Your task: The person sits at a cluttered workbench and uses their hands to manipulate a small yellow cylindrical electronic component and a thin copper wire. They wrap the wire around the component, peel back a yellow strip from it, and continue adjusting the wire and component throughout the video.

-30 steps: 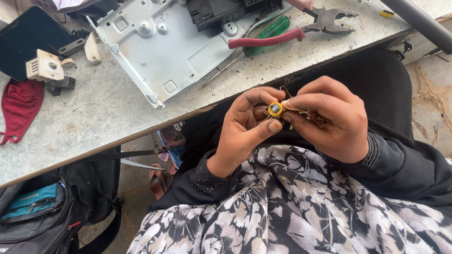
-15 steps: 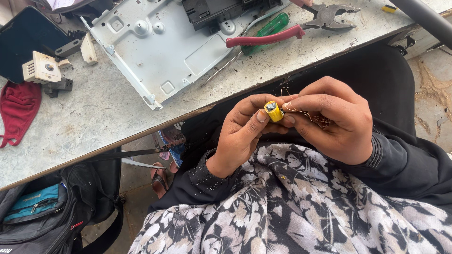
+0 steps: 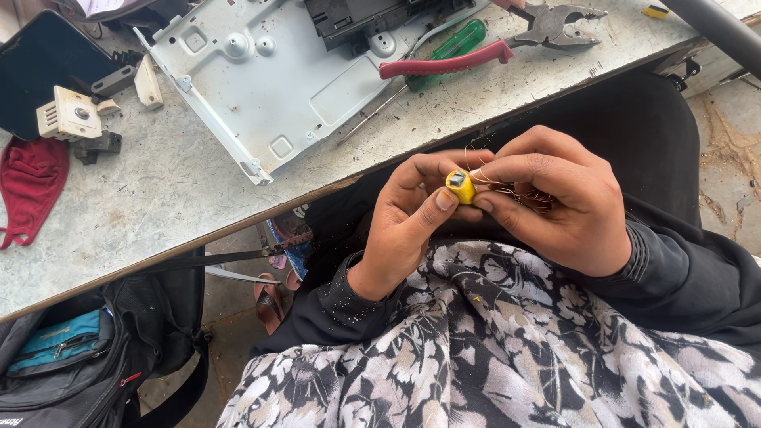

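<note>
Both hands work over the lap, near the table edge. Left hand (image 3: pixel 412 210) curled closed, thumb and fingertips pinching a small yellow coil part (image 3: pixel 460 187) with a dark square hole in its end. Right hand (image 3: pixel 555 202) also closed, fingers pinched onto thin copper wire (image 3: pixel 515 190) that trails off the yellow part and bunches up under the palm. The part sits between the two hands, held in the air above the patterned fabric (image 3: pixel 507 349), not resting on anything. Progress, as a judgement: a good tangle of wire is already loose off the part, but wire appears to still run onto it; how much remains wound cannot be told, fingers cover most of it. On the grey table (image 3: pixel 158 198), far from the hands: a pale metal chassis plate (image 3: pixel 269 71), red-handled pliers (image 3: pixel 491 47), a green-handled screwdriver (image 3: pixel 444 51), all untouched. Far left: small cream plastic part (image 3: pixel 70 115), dark phone-like slab (image 3: pixel 40 63), red cloth mask (image 3: pixel 28 186). Black bag (image 3: pixel 87 357) on the floor, near left.
</note>
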